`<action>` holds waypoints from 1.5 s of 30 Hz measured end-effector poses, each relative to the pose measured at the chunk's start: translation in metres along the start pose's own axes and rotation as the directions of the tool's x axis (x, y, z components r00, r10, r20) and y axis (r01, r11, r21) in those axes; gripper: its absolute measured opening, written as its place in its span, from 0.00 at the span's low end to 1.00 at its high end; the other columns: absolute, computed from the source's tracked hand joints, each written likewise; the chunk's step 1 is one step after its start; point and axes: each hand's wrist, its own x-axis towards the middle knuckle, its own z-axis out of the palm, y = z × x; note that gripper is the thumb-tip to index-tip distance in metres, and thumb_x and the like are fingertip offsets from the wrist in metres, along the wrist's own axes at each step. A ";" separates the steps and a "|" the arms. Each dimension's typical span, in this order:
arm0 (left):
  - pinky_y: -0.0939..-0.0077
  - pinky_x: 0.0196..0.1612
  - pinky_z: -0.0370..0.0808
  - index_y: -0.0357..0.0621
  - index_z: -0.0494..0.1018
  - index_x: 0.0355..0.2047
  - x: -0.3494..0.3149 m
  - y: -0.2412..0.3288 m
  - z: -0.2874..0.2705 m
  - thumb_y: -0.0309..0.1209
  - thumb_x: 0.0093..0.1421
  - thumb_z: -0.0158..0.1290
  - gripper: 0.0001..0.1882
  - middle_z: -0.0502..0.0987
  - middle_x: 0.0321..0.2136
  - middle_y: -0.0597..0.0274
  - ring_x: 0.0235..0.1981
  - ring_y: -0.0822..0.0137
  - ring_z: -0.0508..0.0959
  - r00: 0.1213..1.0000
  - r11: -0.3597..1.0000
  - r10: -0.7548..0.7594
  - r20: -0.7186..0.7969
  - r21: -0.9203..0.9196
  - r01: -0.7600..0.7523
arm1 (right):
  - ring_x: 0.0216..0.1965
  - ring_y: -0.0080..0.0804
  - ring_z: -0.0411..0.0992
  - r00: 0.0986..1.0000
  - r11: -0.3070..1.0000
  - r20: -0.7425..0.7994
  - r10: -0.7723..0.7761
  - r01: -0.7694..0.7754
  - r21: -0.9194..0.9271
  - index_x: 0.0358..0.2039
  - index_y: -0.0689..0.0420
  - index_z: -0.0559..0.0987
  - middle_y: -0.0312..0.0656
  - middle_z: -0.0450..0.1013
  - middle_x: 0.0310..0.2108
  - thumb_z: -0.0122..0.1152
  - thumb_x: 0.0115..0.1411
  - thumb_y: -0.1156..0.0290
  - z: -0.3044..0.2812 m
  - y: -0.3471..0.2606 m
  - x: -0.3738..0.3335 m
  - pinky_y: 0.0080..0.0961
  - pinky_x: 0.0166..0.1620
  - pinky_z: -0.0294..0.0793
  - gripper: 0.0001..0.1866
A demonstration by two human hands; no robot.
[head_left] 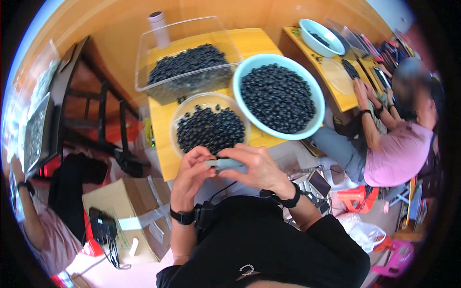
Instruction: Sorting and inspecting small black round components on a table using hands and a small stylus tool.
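Observation:
My right hand (261, 165) is wrapped round a pale grey-blue hand tool (229, 164) whose narrow end points left; its exact kind is not clear. My left hand (191, 168) is closed in a pinch at that narrow end, and whatever is between its fingertips is too small to make out. Just beyond both hands lies a shallow clear round tray (175, 126) bearing a heap of small round black pieces (211, 128), like beads or berries. Behind it to the right, a light-blue basin (319, 103) is full of the same black pieces.
A clear rectangular bin (187, 86) of black pieces and a pink bottle (159, 30) stand farther back on the yellow table (259, 41). A cardboard box (122, 206) is at lower left. At right, a co-worker in pink (398, 156) works at another table with a blue basin (321, 38).

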 end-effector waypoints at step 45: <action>0.69 0.32 0.73 0.37 0.73 0.30 0.058 -0.023 -0.015 0.15 0.42 0.57 0.13 0.73 0.27 0.54 0.26 0.58 0.76 0.908 -0.017 0.419 0.016 1.000 -0.010 | 0.30 0.48 0.74 0.760 0.706 -0.596 0.259 -0.570 -0.421 0.35 0.57 0.78 0.46 0.75 0.30 0.59 0.53 0.71 -0.064 0.085 -0.028 0.36 0.32 0.71 0.08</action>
